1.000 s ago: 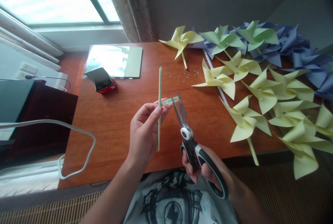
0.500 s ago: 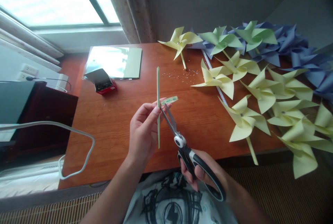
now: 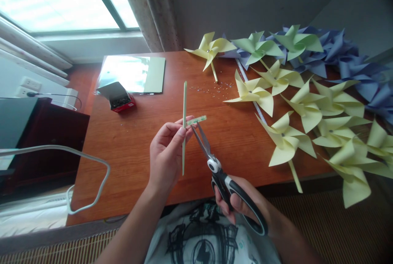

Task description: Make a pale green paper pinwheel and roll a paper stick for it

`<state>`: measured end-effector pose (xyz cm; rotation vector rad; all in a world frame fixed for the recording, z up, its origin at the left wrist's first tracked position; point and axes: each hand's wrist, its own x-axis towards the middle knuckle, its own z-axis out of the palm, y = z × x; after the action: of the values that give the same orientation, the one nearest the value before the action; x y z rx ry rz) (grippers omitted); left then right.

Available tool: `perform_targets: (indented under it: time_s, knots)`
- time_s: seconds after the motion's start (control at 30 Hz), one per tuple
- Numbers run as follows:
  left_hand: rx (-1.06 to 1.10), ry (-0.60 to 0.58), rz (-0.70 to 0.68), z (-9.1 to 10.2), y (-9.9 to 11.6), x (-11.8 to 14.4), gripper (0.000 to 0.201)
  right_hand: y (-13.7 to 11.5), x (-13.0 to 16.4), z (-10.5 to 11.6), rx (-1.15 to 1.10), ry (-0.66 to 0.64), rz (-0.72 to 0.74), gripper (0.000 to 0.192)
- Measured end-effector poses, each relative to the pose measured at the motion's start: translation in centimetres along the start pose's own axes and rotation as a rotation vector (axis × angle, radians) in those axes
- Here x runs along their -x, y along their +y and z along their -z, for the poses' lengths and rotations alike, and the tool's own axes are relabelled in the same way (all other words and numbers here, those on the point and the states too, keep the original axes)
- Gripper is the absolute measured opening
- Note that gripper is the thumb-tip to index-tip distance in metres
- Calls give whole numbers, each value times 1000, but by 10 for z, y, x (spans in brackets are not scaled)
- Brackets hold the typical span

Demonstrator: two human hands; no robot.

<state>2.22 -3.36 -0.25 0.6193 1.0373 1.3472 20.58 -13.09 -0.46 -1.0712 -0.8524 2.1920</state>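
Note:
Between the thumb and fingers of my left hand is a thin pale-green paper stick, held upright over the table. From the stick's middle a short strip with green marks sticks out to the right, like a piece of tape. My right hand is wrapped round the black and white handles of a pair of scissors. The scissors' blades are parted, with their tips just below the strip; whether they touch it I cannot tell.
Yellow pinwheels, green pinwheels and purple pinwheels crowd the right side. A small open red box stands at the left of the wooden table, before a packet of paper. Tiny beads lie scattered. A white cable loops at left.
My left hand has shifted slightly left with the stick, and the strip has tilted a little. The scissors' blade tips now sit slightly farther from the stick, still parted.

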Motion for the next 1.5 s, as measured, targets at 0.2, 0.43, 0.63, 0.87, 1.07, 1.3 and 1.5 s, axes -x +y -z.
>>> perform_targets:
  time_s: [0.2, 0.43, 0.63, 0.87, 1.07, 1.3, 1.5]
  knots:
    - [57, 9, 12, -1, 0, -1, 11, -11, 2, 11, 248, 117, 140, 46]
    - [111, -95, 245, -10, 3, 11, 11, -41, -54, 10, 317, 714, 699, 28]
    - [129, -71, 353, -9, 5, 16, 13, -43, -79, 8, 370, 726, 762, 25]
    - [156, -41, 354, -8, 4, 15, 14, -43, -74, 14, 440, 698, 747, 24]
    - [169, -44, 337, -9, 2, 16, 14, -45, -74, 14, 440, 723, 728, 25]
    - [102, -22, 158, -8, -3, 13, 13, -46, -47, 9, 462, 820, 600, 24]
    - [51, -37, 79, -3, -1, 7, 12, -27, -7, -2, 117, 224, 175, 48]
